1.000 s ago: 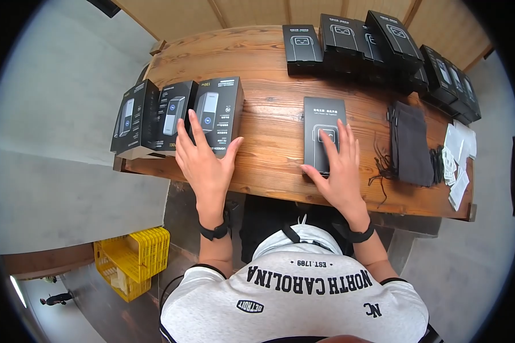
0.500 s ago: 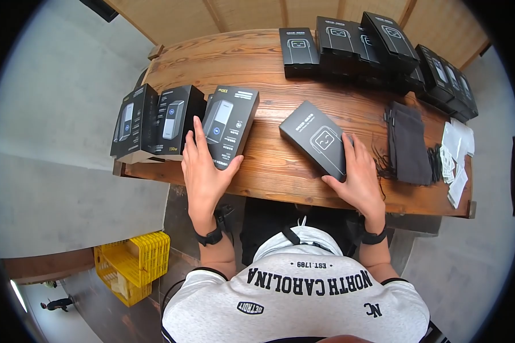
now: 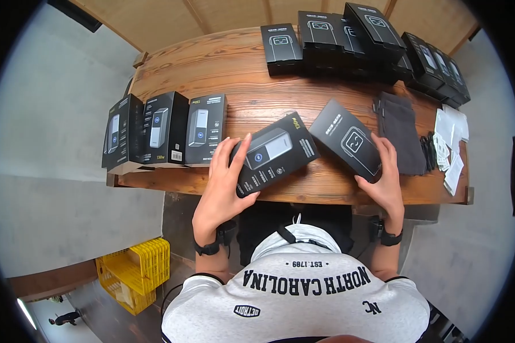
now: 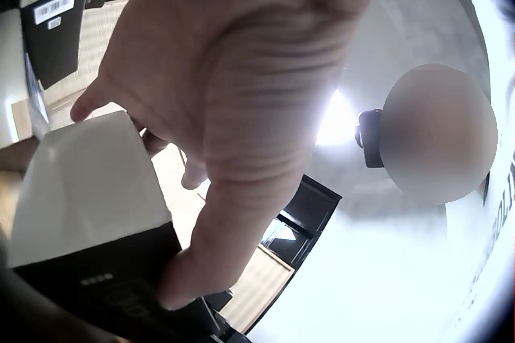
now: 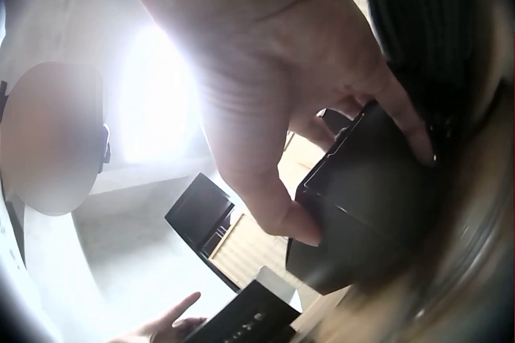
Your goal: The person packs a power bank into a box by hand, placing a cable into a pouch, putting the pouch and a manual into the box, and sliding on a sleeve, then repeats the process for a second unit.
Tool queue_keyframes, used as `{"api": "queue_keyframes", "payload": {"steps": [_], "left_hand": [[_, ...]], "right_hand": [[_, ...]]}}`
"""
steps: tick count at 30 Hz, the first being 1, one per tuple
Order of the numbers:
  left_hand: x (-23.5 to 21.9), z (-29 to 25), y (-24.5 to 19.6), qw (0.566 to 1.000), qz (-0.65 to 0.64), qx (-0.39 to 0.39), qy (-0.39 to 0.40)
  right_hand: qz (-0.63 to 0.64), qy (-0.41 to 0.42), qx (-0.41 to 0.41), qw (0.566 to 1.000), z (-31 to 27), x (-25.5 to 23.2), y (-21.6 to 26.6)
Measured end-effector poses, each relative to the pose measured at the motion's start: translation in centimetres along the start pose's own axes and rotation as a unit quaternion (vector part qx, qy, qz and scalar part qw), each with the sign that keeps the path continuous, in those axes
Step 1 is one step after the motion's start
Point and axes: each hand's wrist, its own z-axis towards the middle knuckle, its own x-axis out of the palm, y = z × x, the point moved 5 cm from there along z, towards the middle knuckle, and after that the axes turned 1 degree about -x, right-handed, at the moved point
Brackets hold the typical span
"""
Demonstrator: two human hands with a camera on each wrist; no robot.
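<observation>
My left hand [image 3: 226, 186] grips the near end of a black power bank box [image 3: 277, 151] printed with a grey power bank. This box lies slanted over the table, and its white end panel [image 4: 96, 178] shows in the left wrist view with my thumb against the dark side. My right hand [image 3: 386, 177] holds a black box with a line-drawn smiling face [image 3: 346, 140] by its near end, tilted the other way. In the right wrist view, thumb and fingers span that dark box [image 5: 362, 206]. The far corners of both boxes come close together.
Three similar power bank boxes [image 3: 206, 128] stand in a row at left. Black face-printed boxes [image 3: 283, 48] are stacked along the back right. Dark grey pouches [image 3: 406, 128], black cables [image 3: 428, 151] and white papers [image 3: 453, 171] lie at right. A yellow crate [image 3: 134, 271] sits on the floor.
My left hand has drawn a power bank box out of the left group, moving it right and turning it. The face-printed box has turned and shifted right with my right hand.
</observation>
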Motion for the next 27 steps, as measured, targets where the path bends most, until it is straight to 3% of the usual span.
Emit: {"api": "queue_keyframes", "payload": {"steps": [10,23,27], "left_hand": [[3.0,1.9,1.4,0.995,-0.071,-0.007,0.065],[2.6,2.1,1.6,0.989,-0.098,0.035,0.103],[3.0,1.8,1.2,0.985,-0.102,0.046,0.131]], "right_hand": [[0.032,0.08,-0.076,0.993,-0.9,-1.0,0.5],[0.031,0.194,-0.09,0.976,-1.0,-3.2,0.1],[0.049,0.193,-0.111,0.973,-1.0,-2.8,0.4]]}}
